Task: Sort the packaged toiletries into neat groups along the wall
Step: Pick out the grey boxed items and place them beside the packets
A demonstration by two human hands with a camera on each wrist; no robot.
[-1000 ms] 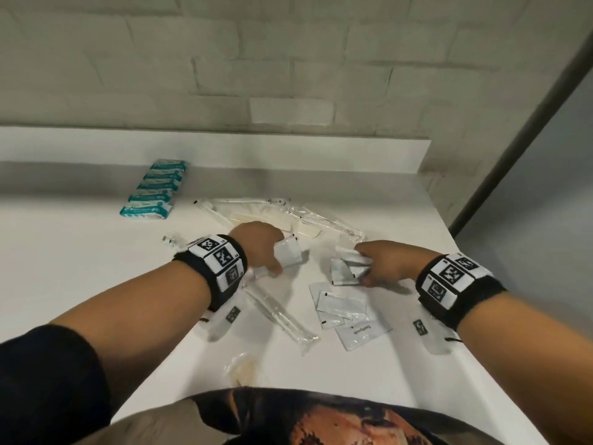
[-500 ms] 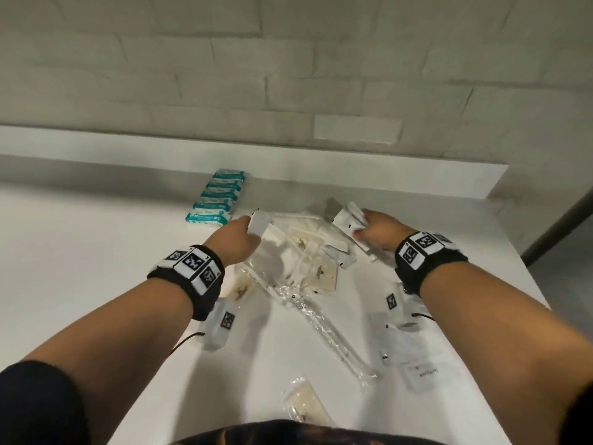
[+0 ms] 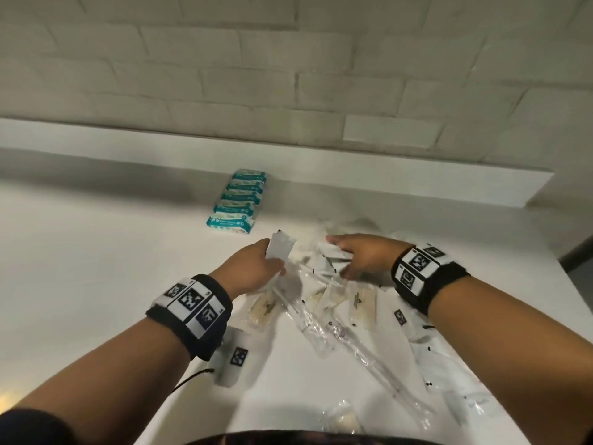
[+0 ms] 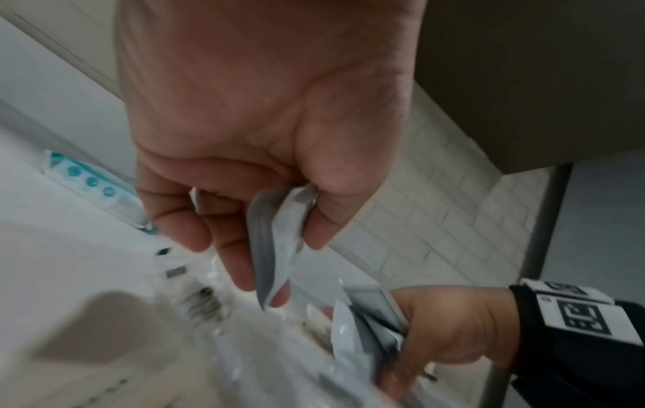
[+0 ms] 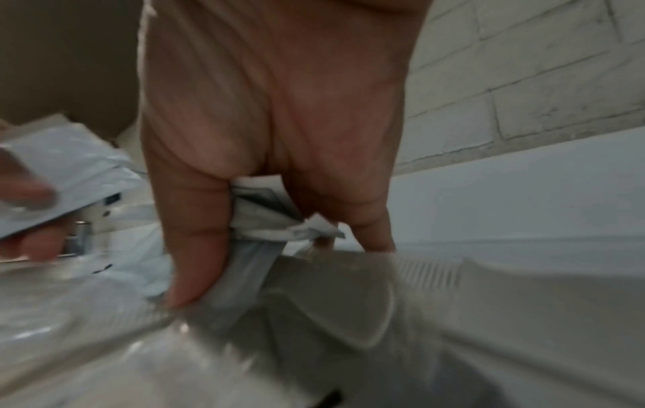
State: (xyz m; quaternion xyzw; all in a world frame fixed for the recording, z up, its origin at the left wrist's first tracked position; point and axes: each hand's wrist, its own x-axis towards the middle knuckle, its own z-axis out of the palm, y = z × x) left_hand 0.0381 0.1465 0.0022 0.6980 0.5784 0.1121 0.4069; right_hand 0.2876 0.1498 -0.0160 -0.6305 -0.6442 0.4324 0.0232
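Note:
My left hand [image 3: 256, 268] pinches a few flat white sachets [image 3: 281, 250] between thumb and fingers; in the left wrist view the sachets [image 4: 279, 243] hang from that grip. My right hand [image 3: 362, 258] grips a bundle of white sachets [image 3: 330, 255], seen squeezed between thumb and fingers in the right wrist view [image 5: 265, 215]. Both hands hover over a loose pile of clear-wrapped toothbrushes [image 3: 362, 351] and comb packets [image 3: 264, 308] on the white counter [image 3: 96, 268]. A neat row of teal soap packets [image 3: 239, 202] lies by the back ledge, just left of my left hand.
A white ledge [image 3: 417, 175] runs along the brick wall [image 3: 288, 75]. More white sachets [image 3: 449, 370] lie near the counter's right edge. One clear round packet [image 3: 343, 419] sits at the front edge. The counter ends at the right by a dark post [image 3: 577, 252].
Both hands have carried their sachets away from the front pile toward the wall, ending close together beside the teal packets. The head view has tilted up and shifted with them.

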